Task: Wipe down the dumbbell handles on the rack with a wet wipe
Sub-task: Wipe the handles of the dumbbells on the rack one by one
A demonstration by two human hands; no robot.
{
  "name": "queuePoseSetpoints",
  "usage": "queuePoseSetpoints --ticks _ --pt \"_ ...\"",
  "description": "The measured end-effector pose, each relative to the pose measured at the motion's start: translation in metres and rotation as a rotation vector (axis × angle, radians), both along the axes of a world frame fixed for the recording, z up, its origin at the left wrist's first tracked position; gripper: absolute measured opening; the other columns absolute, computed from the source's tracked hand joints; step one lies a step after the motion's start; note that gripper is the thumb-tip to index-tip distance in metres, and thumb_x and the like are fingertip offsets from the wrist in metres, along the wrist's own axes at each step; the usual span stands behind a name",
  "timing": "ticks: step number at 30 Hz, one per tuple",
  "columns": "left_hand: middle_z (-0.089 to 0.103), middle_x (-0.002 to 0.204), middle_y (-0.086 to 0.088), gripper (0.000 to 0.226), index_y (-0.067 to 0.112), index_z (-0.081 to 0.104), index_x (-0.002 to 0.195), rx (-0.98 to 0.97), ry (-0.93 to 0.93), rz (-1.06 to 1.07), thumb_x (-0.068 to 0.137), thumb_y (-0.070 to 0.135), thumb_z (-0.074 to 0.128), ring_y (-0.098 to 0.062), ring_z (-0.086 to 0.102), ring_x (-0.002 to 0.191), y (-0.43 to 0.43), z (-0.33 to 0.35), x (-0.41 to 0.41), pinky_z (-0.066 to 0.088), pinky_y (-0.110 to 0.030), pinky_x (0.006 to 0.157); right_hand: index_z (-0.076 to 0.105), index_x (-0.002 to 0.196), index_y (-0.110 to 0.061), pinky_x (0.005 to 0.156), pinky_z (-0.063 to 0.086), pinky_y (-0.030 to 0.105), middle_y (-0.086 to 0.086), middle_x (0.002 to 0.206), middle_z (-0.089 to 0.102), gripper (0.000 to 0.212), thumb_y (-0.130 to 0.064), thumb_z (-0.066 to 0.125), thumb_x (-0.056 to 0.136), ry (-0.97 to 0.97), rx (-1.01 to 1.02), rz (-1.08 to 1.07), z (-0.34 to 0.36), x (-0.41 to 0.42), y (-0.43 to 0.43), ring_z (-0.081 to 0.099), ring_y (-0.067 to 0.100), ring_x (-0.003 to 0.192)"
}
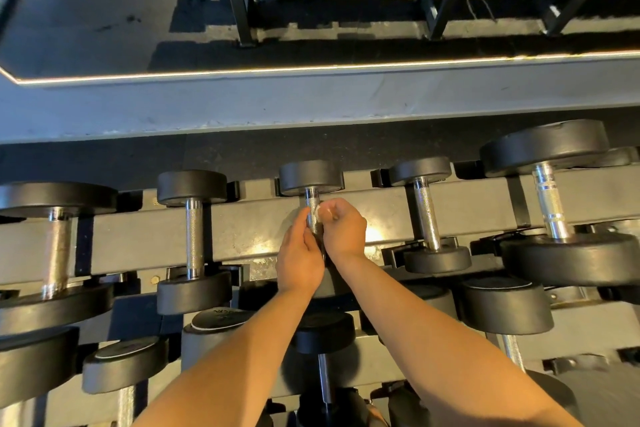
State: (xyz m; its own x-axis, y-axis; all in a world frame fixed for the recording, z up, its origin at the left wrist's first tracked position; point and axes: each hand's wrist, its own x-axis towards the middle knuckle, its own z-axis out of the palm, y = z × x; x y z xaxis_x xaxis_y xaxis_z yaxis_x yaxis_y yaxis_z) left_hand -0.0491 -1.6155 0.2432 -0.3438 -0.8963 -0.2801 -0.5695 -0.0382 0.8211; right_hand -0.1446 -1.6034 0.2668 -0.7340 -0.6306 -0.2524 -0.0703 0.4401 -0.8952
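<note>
Left hand (299,253) curls round the middle dumbbell handle (311,203) on the rack (242,229); right hand (343,232) pinches a wet wipe (324,213) against it.

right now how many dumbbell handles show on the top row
5 handles: far left, left of centre, centre between left hand and right hand, right of centre, far right. More possibly off-frame.
</note>
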Motion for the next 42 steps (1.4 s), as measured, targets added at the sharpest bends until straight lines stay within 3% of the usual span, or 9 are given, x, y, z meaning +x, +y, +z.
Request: queuePoseSetpoints --ticks 5,10,18,23,26,31,35,38,42 --pt "0.046 0.149 0.012 0.051 0.046 0.031 0.151 -0.011 -0.034 -0.050 0.107 0.028 0.047 -0.006 0.045 0.130 -0.002 -0.006 0.002 0.035 -0.023 0.097 0.070 0.096 -0.021 0.066 0.041 0.003 -0.009 0.092 0.068 0.010 -0.016 0.061 0.098 -0.040 -0.052 -0.045 0.006 0.005 -0.019 0.060 -0.003 0.084" --pt "0.055 0.135 0.013 0.042 0.051 0.039 0.143 0.001 0.009 -0.014 0.108 0.027 0.038 -0.007 0.056 0.117 0.000 -0.004 0.002 0.044 -0.026 0.092 0.071 0.118 -0.018 0.074 0.040 -0.004 -0.008 0.108 0.069 0.022 -0.015 0.062 0.098 0.000 -0.006 0.031 -0.005 0.009 0.007 0.060 -0.004 0.092" --pt "0.060 0.131 0.009 0.041 0.048 0.036 0.146 0.027 0.018 0.034 0.110 0.031 0.031 -0.010 0.060 0.111 0.000 -0.002 0.003 0.052 -0.033 0.093 0.072 0.101 -0.021 0.068 0.042 0.003 -0.012 0.094 0.067 0.013 -0.015 0.061 0.098 -0.076 -0.048 -0.091 0.001 0.000 -0.019 0.060 -0.006 0.085" --pt "0.064 0.122 0.005 0.039 0.047 0.037 0.144 0.002 0.012 0.010 0.109 0.032 0.031 -0.012 0.064 0.099 0.004 0.005 0.003 0.057 -0.039 0.086 0.068 0.099 -0.019 0.073 0.050 0.019 -0.004 0.092 0.069 0.008 -0.014 0.062 0.097 -0.089 0.049 0.006 -0.011 0.006 0.015 0.064 0.008 0.086" --pt "0.065 0.119 0.004 0.043 0.046 0.030 0.149 0.046 0.029 -0.027 0.110 0.030 0.031 -0.013 0.066 0.091 0.005 0.009 0.010 0.058 -0.037 0.079 0.068 0.099 -0.015 0.074 0.047 0.015 0.000 0.096 0.069 0.007 -0.011 0.065 0.094 -0.107 0.109 0.085 -0.011 0.009 0.035 0.064 0.011 0.091" --pt "0.048 0.145 0.012 0.043 0.036 0.035 0.152 0.167 0.147 -0.051 0.110 0.039 0.029 0.005 0.046 0.125 0.033 0.009 0.037 0.034 -0.026 0.111 0.070 0.091 -0.015 0.072 0.049 0.016 -0.002 0.091 0.070 0.007 -0.010 0.074 0.087 -0.153 0.259 0.122 -0.005 0.007 0.048 0.064 0.009 0.085" --pt "0.045 0.152 0.008 0.048 0.034 0.035 0.154 0.195 0.110 -0.026 0.109 0.046 0.026 -0.005 0.038 0.139 0.033 0.005 0.039 0.027 -0.024 0.111 0.071 0.092 -0.018 0.067 0.046 0.014 -0.005 0.088 0.068 0.010 -0.009 0.072 0.087 -0.164 0.293 0.099 -0.001 0.003 0.043 0.063 0.008 0.082" --pt "0.047 0.151 0.008 0.047 0.030 0.037 0.154 0.175 0.108 -0.085 0.110 0.044 0.026 0.000 0.039 0.135 0.029 0.005 0.041 0.026 -0.019 0.109 0.069 0.102 -0.017 0.073 0.048 0.020 -0.002 0.098 0.068 0.013 -0.013 0.071 0.090 -0.231 0.213 -0.017 -0.005 0.013 0.044 0.063 0.012 0.089" --pt "0.047 0.150 0.008 0.048 0.029 0.038 0.153 0.154 0.098 -0.081 0.110 0.044 0.025 0.000 0.039 0.131 0.030 0.005 0.041 0.026 -0.021 0.109 0.067 0.094 -0.017 0.075 0.051 0.025 -0.002 0.091 0.067 0.009 -0.014 0.073 0.088 -0.184 0.289 0.043 -0.004 0.012 0.045 0.064 0.014 0.087"
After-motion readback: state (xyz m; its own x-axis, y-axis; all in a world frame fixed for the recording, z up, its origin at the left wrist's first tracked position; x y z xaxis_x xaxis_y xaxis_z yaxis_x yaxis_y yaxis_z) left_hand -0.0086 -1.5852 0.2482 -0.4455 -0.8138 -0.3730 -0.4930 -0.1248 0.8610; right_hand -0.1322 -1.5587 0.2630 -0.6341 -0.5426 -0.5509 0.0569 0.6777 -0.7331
